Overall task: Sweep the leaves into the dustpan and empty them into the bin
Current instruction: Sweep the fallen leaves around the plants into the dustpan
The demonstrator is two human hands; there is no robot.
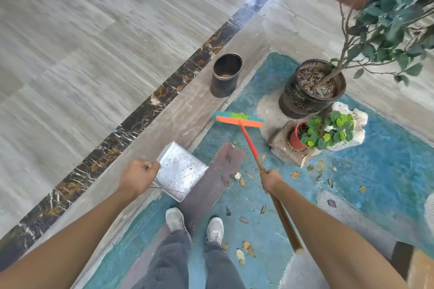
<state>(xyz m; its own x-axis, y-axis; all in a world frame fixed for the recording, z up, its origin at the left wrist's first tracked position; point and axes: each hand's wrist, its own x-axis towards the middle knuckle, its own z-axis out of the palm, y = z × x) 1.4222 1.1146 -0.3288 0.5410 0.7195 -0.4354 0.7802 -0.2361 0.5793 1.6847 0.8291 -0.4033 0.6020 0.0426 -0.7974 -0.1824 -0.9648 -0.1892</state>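
My left hand [138,173] grips the handle of a silver metal dustpan [180,169], which hangs just above the floor ahead of my feet. My right hand [271,179] holds the wooden shaft of a broom [249,141]. Its orange head with green and blue bristles lies farther ahead on the blue floor. Several dry leaves [246,250] lie scattered on the blue patch around and to the right of my feet. A dark round bin [226,75] stands open beyond the broom head, at the edge of the grey strip.
A large dark pot [310,96] with a small tree stands right of the bin. A small red pot [297,136] of green plants sits on stone blocks beside it. My two shoes [195,225] stand at the bottom centre. A dark marble strip crosses the floor diagonally.
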